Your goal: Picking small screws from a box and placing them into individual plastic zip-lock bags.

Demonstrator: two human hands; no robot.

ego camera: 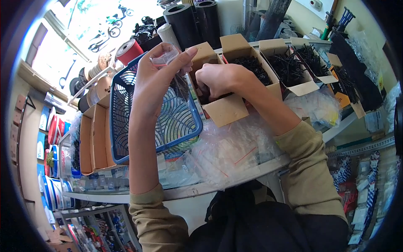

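My left hand (154,71) pinches a small clear zip-lock bag (167,57) by its top, above a blue plastic basket (196,123). Dark thin pieces, apparently screws, show in the bag's lower part. My right hand (220,78) reaches down into an open cardboard box (226,112), its fingers bent. The fingertips are hidden inside the box, so whatever they hold cannot be made out. Just right of that hand, a second cardboard box (276,91) is filled with black screws (250,67).
More open boxes of black screws (285,67) continue to the right. Clear plastic bags (233,151) lie along the glass counter's front edge (182,192). An empty divided cardboard box (99,141) stands left of the basket. Black rolls (181,26) stand behind.
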